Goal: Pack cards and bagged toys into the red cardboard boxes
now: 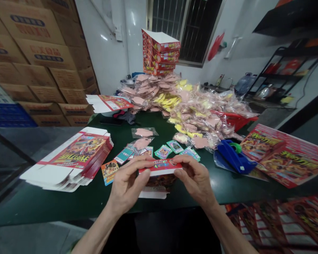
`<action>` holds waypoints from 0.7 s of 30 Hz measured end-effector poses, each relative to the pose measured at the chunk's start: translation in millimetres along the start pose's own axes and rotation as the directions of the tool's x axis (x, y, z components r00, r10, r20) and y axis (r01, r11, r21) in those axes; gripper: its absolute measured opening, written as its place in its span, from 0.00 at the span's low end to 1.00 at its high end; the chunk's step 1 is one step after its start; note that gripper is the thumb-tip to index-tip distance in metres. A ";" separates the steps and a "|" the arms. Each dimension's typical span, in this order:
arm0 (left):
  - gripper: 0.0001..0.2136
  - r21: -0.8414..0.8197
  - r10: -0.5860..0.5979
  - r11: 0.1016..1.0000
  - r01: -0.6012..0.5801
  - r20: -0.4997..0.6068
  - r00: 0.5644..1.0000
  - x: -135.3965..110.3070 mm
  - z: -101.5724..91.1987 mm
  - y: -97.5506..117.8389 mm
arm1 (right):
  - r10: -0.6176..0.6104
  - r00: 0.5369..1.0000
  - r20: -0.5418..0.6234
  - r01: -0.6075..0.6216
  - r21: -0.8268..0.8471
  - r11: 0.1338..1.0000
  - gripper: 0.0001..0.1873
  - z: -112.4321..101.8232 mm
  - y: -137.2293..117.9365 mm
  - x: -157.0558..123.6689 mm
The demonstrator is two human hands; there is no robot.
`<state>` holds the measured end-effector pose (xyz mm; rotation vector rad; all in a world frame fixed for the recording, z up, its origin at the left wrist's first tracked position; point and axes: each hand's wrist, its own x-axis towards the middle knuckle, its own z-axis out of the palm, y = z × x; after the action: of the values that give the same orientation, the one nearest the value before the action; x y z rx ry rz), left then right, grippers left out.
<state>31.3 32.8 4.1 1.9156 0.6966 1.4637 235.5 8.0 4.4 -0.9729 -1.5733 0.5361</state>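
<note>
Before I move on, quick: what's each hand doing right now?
Left hand: closed, thumb and fingers pinching the left end of the red box.
Right hand: closed, pinching the same box's right end.

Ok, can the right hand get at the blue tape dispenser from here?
Probably yes: the blue tape dispenser sits to the right of the right hand, with green tabletop between them. But that hand is pinching the red box, so it would likely need to let go first.
</note>
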 end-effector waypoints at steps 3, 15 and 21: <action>0.09 0.215 -0.009 0.977 0.006 0.015 1.000 7.7 -2.9 7.6 | -0.022 1.000 0.005 0.022 -0.084 0.996 0.06 1.9 -1.5 0.7; 0.06 0.100 -0.016 0.995 -0.002 0.180 0.983 24.7 -11.4 16.4 | -0.083 0.996 -0.039 0.077 -0.128 0.989 0.04 5.0 -10.2 -3.7; 0.06 0.091 0.066 0.993 -0.081 0.166 0.984 25.2 -10.2 17.8 | -0.115 0.991 -0.063 0.109 -0.089 0.990 0.06 6.1 -8.8 -4.5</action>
<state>28.3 40.8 35.4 2.1285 0.6377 1.3200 227.1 0.4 7.3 -0.9507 -1.5898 0.3563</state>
